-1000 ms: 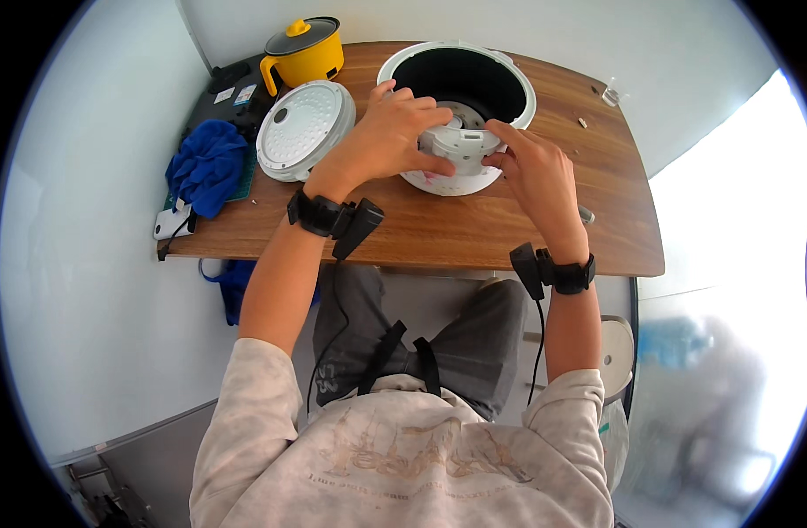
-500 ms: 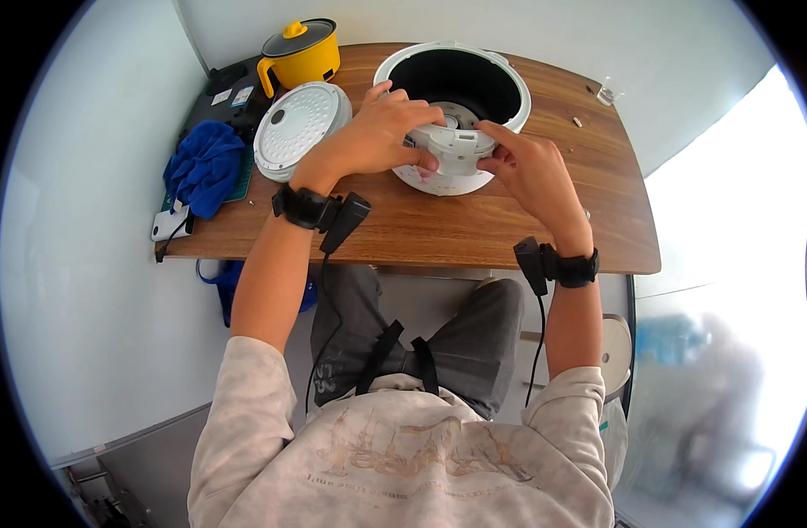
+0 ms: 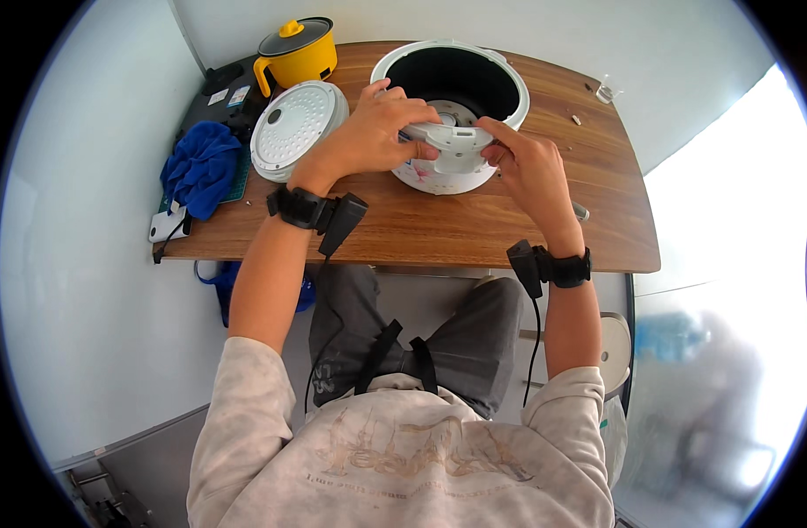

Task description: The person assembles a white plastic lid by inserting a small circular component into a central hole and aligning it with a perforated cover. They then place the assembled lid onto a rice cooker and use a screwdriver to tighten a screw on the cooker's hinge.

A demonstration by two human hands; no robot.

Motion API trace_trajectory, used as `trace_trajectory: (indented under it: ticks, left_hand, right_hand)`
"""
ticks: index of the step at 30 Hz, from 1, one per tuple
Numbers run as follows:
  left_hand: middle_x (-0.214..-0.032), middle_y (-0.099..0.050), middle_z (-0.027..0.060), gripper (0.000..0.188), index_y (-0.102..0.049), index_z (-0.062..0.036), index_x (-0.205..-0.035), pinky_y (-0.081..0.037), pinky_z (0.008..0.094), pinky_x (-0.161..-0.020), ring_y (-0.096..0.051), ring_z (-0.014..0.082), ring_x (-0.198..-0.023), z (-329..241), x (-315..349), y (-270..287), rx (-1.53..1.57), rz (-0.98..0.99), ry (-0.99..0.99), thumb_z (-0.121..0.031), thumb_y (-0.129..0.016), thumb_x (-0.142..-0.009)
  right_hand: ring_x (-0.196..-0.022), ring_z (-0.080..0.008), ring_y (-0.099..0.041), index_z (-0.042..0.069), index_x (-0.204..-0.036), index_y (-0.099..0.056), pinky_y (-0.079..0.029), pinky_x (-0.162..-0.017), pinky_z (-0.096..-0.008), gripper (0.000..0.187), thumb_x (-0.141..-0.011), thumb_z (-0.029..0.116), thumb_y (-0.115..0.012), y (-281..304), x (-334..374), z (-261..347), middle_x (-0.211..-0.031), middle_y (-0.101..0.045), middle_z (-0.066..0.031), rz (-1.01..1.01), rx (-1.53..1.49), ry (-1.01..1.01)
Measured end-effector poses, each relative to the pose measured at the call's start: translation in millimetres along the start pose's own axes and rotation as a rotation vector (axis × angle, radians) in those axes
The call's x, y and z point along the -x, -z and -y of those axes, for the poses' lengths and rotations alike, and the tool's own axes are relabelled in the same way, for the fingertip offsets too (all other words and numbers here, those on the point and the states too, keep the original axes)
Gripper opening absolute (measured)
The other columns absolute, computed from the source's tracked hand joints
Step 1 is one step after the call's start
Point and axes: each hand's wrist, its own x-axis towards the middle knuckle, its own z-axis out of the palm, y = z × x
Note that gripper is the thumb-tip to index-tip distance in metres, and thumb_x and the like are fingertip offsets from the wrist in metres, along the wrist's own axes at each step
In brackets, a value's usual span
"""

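A white rice cooker body (image 3: 447,183) stands on the wooden table in front of me, its dark interior open at the top. A round metal plate (image 3: 447,113) shows at its bottom. My left hand (image 3: 388,132) grips the near left rim, fingers over the edge and thumb pressed below it. Opposite, my right hand (image 3: 527,167) pinches the near right rim between thumb and fingers. Between the hands is a white front piece (image 3: 457,150) with a small slot in its top. The white round lid (image 3: 296,128), dotted with bumps, lies to the left of the cooker.
A yellow pot (image 3: 300,57) with a glass lid stands far left. Near it are a crumpled blue cloth (image 3: 199,167) and a white phone-like item (image 3: 169,225). A clear cup (image 3: 608,90) is far right. A small rod end (image 3: 580,211) shows beside my right wrist.
My right hand has shifted slightly, uncovering more of the small rod beside the wrist. Both hands stay on the rim. The whole view has moved a little.
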Motion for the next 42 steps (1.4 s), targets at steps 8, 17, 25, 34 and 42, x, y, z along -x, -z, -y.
trace_trajectory:
  ticks: [8, 17, 25, 34, 42]
  left_hand:
    - [-0.112, -0.073, 0.0071, 0.038, -0.071, -0.0123, -0.115, -0.019, 0.0552, -0.124, -0.064, 0.0279, -0.113, -2, 0, 2, -0.038, -0.016, -0.032, -0.035, -0.078, -0.085]
    - [-0.112, -0.073, 0.0135, 0.052, -0.071, -0.0109, -0.123, -0.039, 0.0446, -0.112, -0.068, 0.0287, -0.102, -23, -5, 10, 0.173, -0.009, -0.001, -0.048, -0.073, -0.087]
    - [-0.106, -0.075, 0.0180, 0.047, -0.076, -0.0063, -0.115, -0.055, 0.0322, -0.073, -0.069, 0.0259, -0.081, -26, -8, 3, 0.318, -0.013, 0.055, -0.045, -0.072, -0.088]
    - [-0.112, -0.074, 0.0197, 0.048, -0.070, -0.0059, -0.125, -0.056, 0.0330, -0.085, -0.072, 0.0283, -0.093, -18, -9, 11, 0.274, 0.071, -0.055, -0.024, -0.080, -0.082]
    - [-0.106, -0.075, 0.0205, 0.049, -0.070, -0.0021, -0.124, -0.056, 0.0321, -0.086, -0.074, 0.0281, -0.083, -19, -11, 6, 0.300, 0.046, -0.035, -0.024, -0.079, -0.081]
  right_hand:
    - [-0.072, -0.0309, -0.069, 0.014, -0.123, -0.070, -0.055, -0.072, -0.0404, 0.037, -0.089, 0.005, -0.060, 0, 2, 0, -0.078, -0.074, -0.0103, 0.027, -0.076, -0.054]
    - [-0.071, -0.0303, -0.070, 0.015, -0.123, -0.070, -0.055, -0.073, -0.0376, 0.031, -0.093, 0.020, -0.063, 32, 3, -1, -0.083, -0.074, -0.0113, -0.055, -0.223, -0.236]
    - [-0.096, -0.0346, -0.071, 0.013, -0.103, -0.077, -0.056, -0.085, -0.0449, 0.025, -0.090, 0.022, -0.057, 3, -8, -127, -0.097, -0.076, -0.0104, 0.188, 0.275, -0.417]
    - [-0.098, -0.0356, -0.070, 0.014, -0.094, -0.076, -0.055, -0.084, -0.0476, 0.013, -0.084, 0.016, -0.067, -56, -12, -149, -0.099, -0.074, -0.0144, 0.285, 0.352, -0.370]
    - [-0.088, -0.0386, -0.069, 0.010, -0.090, -0.077, -0.056, -0.077, -0.0460, 0.015, -0.083, 0.011, -0.065, -52, -3, -144, -0.092, -0.074, -0.0158, 0.195, 0.448, -0.325]
